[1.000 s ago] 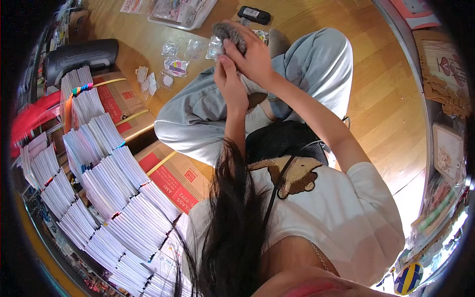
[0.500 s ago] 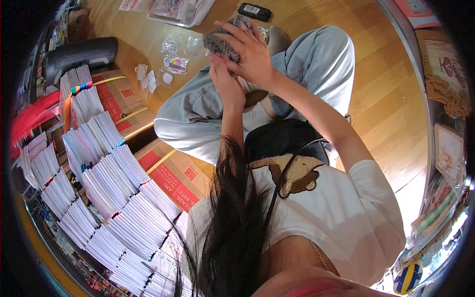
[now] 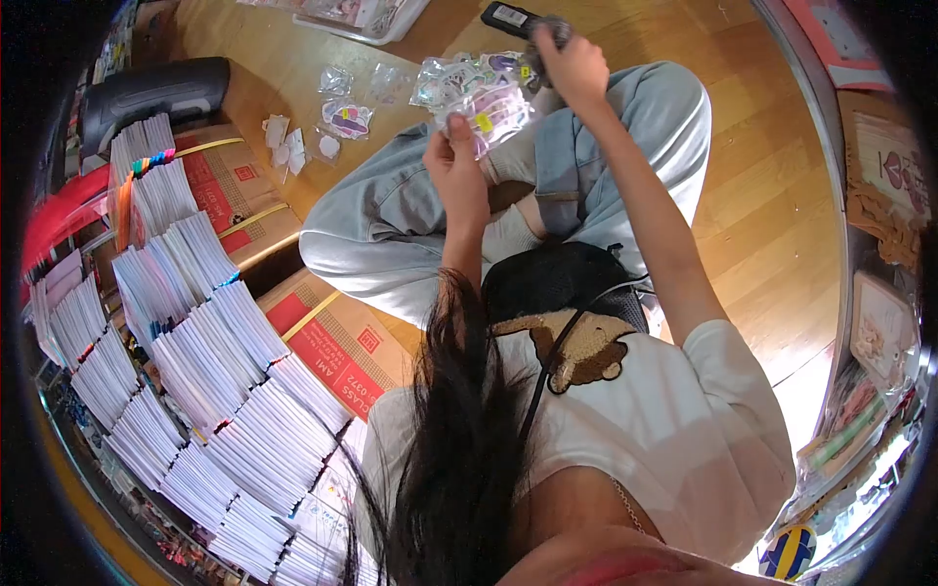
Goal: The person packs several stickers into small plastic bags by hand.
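Note:
My left hand (image 3: 457, 181) pinches the edge of a clear sticker packet (image 3: 503, 119) between thumb and fingers. Pinkish-purple pictures and a small yellow label show through its film. Behind it, other clear packets of stickers (image 3: 442, 83) lie on the floor by my crossed legs, one bearing a yellow label as well. My right hand (image 3: 576, 73) is closed around a bunched grey cloth (image 3: 555, 29), somewhat blurred, to the right of the packets. Just beyond that hand, a black device with a white label (image 3: 508, 18) rests on the floor.
More small packets (image 3: 346, 119) and white paper scraps (image 3: 283, 145) lie on the wooden floor to the left. Cardboard boxes (image 3: 239, 186) and tall rows of white booklets (image 3: 210, 361) stand at my left. A white tray (image 3: 391, 34) is at the far edge; shelved goods (image 3: 884, 161) line the right.
My hands have moved apart. The cloth has shifted right and away in my right hand, uncovering the sticker packet in my left hand and the packets behind.

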Action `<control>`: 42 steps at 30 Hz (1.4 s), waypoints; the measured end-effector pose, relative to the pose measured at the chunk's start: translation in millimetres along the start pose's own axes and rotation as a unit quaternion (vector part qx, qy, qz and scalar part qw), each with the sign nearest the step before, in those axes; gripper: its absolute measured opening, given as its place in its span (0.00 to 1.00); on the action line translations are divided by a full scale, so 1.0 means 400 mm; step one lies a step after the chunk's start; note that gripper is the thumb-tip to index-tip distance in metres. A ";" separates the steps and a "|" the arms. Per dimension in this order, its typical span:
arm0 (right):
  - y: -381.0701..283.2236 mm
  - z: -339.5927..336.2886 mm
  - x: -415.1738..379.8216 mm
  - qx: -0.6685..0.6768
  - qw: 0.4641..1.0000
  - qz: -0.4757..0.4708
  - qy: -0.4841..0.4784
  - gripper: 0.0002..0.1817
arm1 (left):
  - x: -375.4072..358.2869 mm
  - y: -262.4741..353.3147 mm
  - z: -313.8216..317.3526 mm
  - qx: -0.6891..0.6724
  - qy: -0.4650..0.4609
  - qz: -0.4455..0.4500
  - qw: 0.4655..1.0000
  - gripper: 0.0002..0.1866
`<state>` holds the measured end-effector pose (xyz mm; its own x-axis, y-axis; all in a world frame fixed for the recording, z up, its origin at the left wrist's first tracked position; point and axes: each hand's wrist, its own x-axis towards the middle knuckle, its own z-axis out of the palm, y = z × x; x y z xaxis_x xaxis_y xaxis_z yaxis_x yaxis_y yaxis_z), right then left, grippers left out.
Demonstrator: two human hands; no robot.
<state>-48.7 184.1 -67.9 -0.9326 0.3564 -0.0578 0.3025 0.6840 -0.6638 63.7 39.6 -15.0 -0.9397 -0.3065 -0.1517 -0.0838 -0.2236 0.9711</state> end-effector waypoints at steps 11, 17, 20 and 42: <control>0.044 0.018 -0.030 0.224 0.972 0.019 -0.073 0.29 | 0.314 -0.175 -0.114 0.593 -0.003 0.195 0.781 0.25; 0.026 0.016 -0.027 0.189 0.976 0.068 -0.086 0.29 | 0.477 -0.205 -0.288 0.700 -0.001 0.208 0.683 0.29; 0.020 0.024 -0.031 0.167 0.981 0.061 -0.074 0.29 | 0.501 -0.212 -0.326 0.730 0.005 0.170 0.662 0.32; 0.001 0.009 -0.043 0.145 0.985 0.016 -0.091 0.26 | 0.477 -0.123 -0.408 0.683 0.203 -0.027 0.702 0.28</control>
<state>-33.1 175.8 -69.8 -0.9515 0.2357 -0.1975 0.2876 0.4551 -0.8427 -57.5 -158.9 -121.7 -0.7748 -0.6313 0.0345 -0.6148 0.7650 0.1917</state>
